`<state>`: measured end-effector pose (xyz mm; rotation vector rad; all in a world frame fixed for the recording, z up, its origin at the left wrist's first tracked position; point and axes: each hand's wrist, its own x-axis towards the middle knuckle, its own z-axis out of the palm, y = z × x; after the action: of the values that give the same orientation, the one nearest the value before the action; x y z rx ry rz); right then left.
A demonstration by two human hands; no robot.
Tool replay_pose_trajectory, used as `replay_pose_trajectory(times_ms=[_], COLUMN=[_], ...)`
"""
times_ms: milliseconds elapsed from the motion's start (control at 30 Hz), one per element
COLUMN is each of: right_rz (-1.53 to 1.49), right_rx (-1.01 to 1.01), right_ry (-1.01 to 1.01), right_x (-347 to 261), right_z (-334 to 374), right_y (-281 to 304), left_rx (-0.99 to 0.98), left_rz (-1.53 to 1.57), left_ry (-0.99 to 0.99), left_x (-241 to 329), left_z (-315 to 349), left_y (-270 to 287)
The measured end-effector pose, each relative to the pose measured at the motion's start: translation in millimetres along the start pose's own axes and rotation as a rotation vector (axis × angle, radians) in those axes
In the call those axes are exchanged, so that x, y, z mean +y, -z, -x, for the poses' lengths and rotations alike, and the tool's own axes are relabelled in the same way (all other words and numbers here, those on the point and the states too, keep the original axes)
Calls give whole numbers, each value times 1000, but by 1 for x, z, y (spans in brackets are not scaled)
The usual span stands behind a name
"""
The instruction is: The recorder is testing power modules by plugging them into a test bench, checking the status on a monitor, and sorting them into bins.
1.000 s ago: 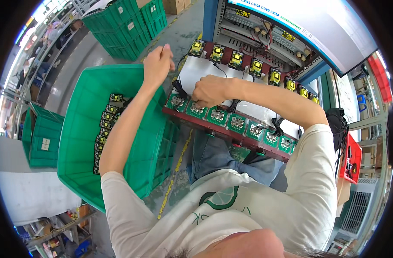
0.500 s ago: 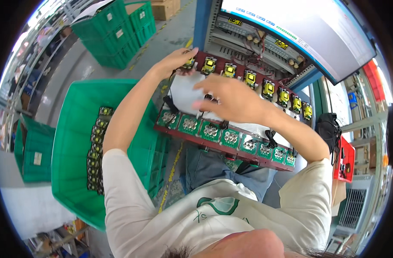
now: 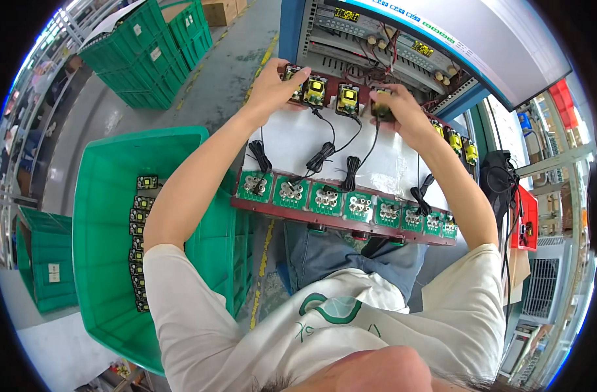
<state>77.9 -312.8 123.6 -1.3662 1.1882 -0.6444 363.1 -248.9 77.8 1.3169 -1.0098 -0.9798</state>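
Observation:
My left hand (image 3: 272,91) grips a small power-supply circuit board (image 3: 292,77) by its edges at the left end of the test fixture's (image 3: 282,137) back row. Farther right, my right hand (image 3: 406,112) has its fingers closed around another such board (image 3: 381,108), partly covered and blurred. Between my hands, two more boards with yellow transformers, a left one (image 3: 315,91) and a right one (image 3: 348,100), stand in the row. Thin black leads run from the boards to tied cable bundles (image 3: 321,157) on the white top. Green connector boards (image 3: 292,191) line the near edge.
A large green bin (image 3: 89,228) at my left holds a column of similar boards (image 3: 139,222). Rack instruments (image 3: 377,42) and a monitor (image 3: 468,52) rise behind the fixture. Stacked green crates (image 3: 135,52) stand far left. A red bin (image 3: 526,219) is at the right.
My right hand has moved from above the white top to a board in the back row. My left hand stays at the row's left end. The view has shifted slightly.

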Motion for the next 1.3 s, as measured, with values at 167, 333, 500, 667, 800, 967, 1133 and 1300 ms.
replay_pose_trajectory(times_ms=[167,333,500,667,800,967,1133,1300], right_rz=[65,172,-142,-184,-470,-830,-930,-890], right_rx=[51,188,169,215,216,-89,-233,462], right_ry=[290,125,139,205,333,440,454,396], right_x=[-19,-5,12,7,-28,23,112,206], right_z=[19,-2,-7,-8,62,210,334,465], right_y=[-35,-46,-64,-68,-74,-24,34,76], left_rx=[-161,-144,-112,-138,-270,-950,-1500,-1690], left_rz=[105,139,193,394,530,820,103,-40], left_ry=[82,104,111,1,-109,9,255,605], left_x=[8,7,1,23,60,88,105,87], left_z=[15,15,16,24,60,130,207,263], left_y=[-3,-11,-7,-12,7,-13,-67,-204])
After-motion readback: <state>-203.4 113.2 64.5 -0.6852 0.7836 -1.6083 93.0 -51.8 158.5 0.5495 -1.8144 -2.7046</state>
